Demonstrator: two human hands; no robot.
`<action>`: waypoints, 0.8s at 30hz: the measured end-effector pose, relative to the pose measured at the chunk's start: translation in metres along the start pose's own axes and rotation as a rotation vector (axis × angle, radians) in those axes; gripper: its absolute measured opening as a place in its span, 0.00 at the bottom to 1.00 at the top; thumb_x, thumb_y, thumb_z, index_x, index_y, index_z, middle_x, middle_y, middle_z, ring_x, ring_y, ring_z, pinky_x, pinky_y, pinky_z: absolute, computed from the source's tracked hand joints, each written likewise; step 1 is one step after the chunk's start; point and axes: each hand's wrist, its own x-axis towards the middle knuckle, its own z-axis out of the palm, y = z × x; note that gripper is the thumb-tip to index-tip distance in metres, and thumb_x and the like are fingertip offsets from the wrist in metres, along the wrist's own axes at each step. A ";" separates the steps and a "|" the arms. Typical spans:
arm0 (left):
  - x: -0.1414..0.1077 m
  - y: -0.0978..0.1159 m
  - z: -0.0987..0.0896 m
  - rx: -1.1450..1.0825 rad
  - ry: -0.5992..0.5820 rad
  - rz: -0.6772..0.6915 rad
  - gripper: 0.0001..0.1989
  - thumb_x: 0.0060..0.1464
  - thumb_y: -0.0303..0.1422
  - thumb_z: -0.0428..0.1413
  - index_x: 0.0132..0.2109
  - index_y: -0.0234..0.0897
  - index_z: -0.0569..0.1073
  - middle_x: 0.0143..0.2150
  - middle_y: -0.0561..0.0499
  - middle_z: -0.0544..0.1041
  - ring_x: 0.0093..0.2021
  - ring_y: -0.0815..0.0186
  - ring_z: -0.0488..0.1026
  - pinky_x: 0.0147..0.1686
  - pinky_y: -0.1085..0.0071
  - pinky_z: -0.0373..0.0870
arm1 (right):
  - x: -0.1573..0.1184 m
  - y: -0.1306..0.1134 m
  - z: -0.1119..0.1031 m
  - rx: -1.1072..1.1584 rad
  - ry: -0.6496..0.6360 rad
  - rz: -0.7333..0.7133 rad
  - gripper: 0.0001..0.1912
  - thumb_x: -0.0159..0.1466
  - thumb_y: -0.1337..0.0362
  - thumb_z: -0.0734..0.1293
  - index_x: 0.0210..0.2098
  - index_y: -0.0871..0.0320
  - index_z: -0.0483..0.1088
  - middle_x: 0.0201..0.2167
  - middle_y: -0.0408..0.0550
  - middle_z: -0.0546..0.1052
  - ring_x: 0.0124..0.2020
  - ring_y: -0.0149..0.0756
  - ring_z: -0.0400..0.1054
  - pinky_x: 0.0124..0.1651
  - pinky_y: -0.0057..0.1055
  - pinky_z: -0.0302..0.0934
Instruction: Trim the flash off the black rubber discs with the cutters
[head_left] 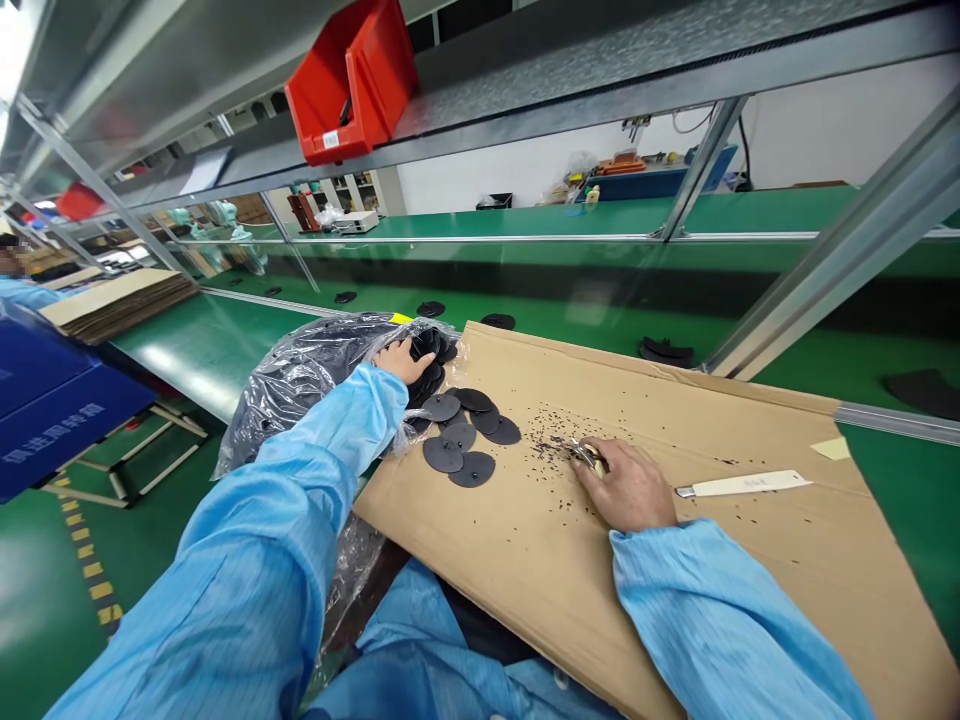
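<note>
My left hand (403,361) is at the mouth of a clear plastic bag (300,365), its thumb and fingers around some black discs (429,345). The fingertips are partly hidden among the discs. My right hand (630,485) is closed around small cutting pliers (589,456), with the jaws pointing left over the cardboard sheet (720,430). Between my hands lie several loose flat black discs (471,469), some overlapping, with small nubs on a few. Tiny black scraps (551,450) are scattered around the plier jaws.
A white-handled knife (750,485) lies right of my right hand. Behind the cardboard, a green conveyor belt (585,300) carries small stacks of black parts (666,352). Metal posts (825,240) and a shelf with a red bin (352,90) stand beyond. Blue crates (67,400) are at left.
</note>
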 end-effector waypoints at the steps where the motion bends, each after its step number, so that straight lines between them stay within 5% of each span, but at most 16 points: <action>1: 0.000 0.001 0.001 -0.012 -0.022 0.024 0.39 0.52 0.57 0.48 0.63 0.37 0.61 0.61 0.34 0.66 0.60 0.46 0.65 0.58 0.53 0.59 | 0.000 0.000 0.000 -0.001 -0.004 0.002 0.16 0.60 0.57 0.62 0.43 0.58 0.73 0.40 0.53 0.78 0.44 0.47 0.70 0.49 0.42 0.62; 10: -0.039 0.012 0.002 -0.103 -0.086 0.193 0.30 0.53 0.52 0.52 0.58 0.41 0.66 0.54 0.42 0.73 0.53 0.55 0.71 0.53 0.63 0.66 | 0.000 0.001 0.002 -0.004 0.014 -0.023 0.16 0.61 0.56 0.62 0.43 0.58 0.73 0.39 0.53 0.78 0.43 0.47 0.70 0.49 0.42 0.62; 15: -0.064 0.022 -0.004 -0.166 -0.046 0.439 0.30 0.53 0.52 0.52 0.58 0.39 0.68 0.55 0.42 0.70 0.56 0.56 0.68 0.58 0.64 0.63 | 0.000 0.002 0.003 -0.013 0.007 -0.016 0.17 0.61 0.57 0.62 0.43 0.58 0.73 0.40 0.53 0.78 0.44 0.47 0.70 0.50 0.42 0.62; 19: -0.048 0.025 -0.010 -0.176 0.075 0.346 0.31 0.55 0.52 0.49 0.57 0.37 0.68 0.55 0.40 0.68 0.58 0.56 0.66 0.59 0.64 0.61 | 0.000 0.003 0.004 -0.019 0.008 -0.022 0.16 0.61 0.57 0.62 0.44 0.58 0.73 0.40 0.53 0.78 0.44 0.47 0.70 0.50 0.41 0.62; 24: -0.007 0.027 -0.005 -0.096 -0.015 0.202 0.34 0.53 0.54 0.50 0.61 0.38 0.64 0.64 0.39 0.61 0.64 0.50 0.59 0.62 0.56 0.56 | 0.000 0.002 0.003 -0.028 0.001 -0.027 0.16 0.61 0.57 0.63 0.43 0.58 0.73 0.40 0.53 0.78 0.43 0.47 0.70 0.49 0.42 0.61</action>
